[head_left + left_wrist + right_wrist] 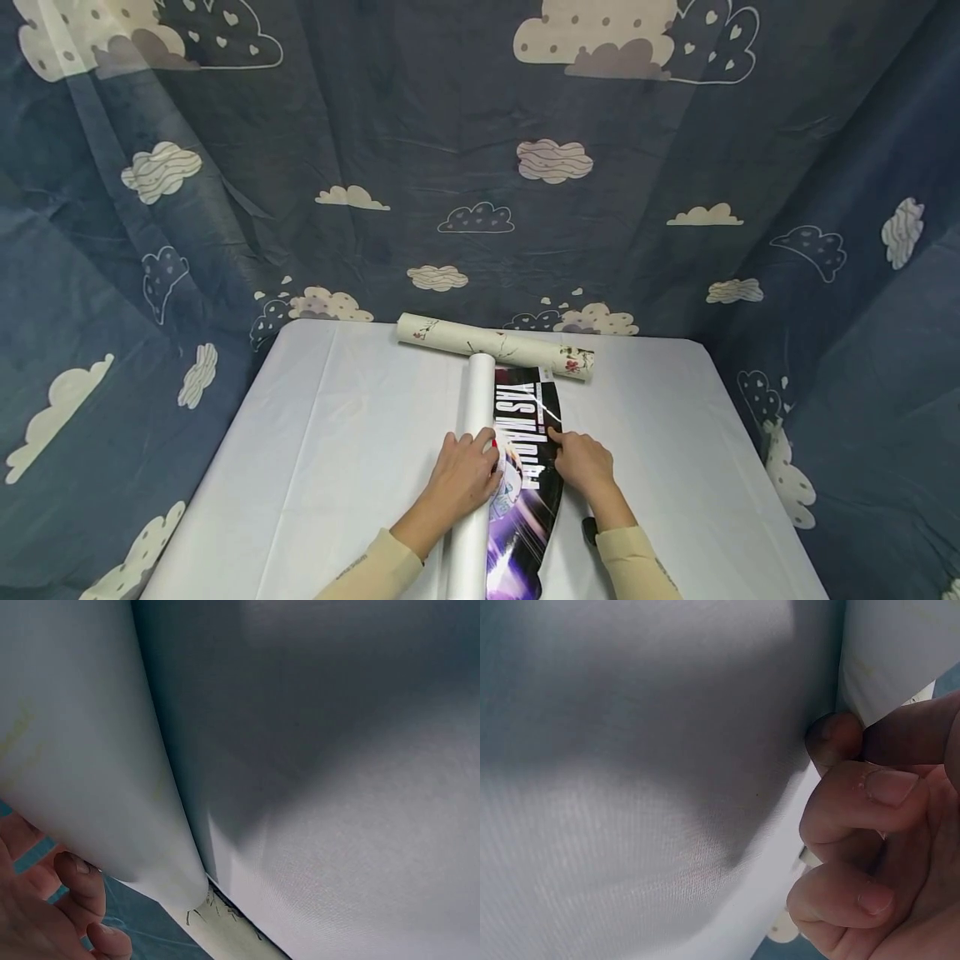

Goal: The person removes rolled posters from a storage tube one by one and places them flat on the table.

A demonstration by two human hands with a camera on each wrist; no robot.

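Observation:
A glossy poster [525, 517] in black and purple, with large white lettering, lies partly rolled on the white table. Its white-backed roll [480, 392] runs lengthwise along the left of the printed strip. Over this roll lies my left hand [465, 471], fingers bent around it at the printed side. The left wrist view shows those curled fingers [82, 889] beside the pale roll [82, 750]. At the poster's right edge, my right hand [585, 462] pinches the sheet between thumb and index finger. Its other fingers [855, 810] are curled in the right wrist view.
Behind the poster, a cream roll [495, 344] with a floral print lies crosswise near the far edge of the white table [360, 442]. A small black object [590, 531] shows beside the right sleeve. Dark blue cloud-patterned cloth [480, 167] hangs around the table.

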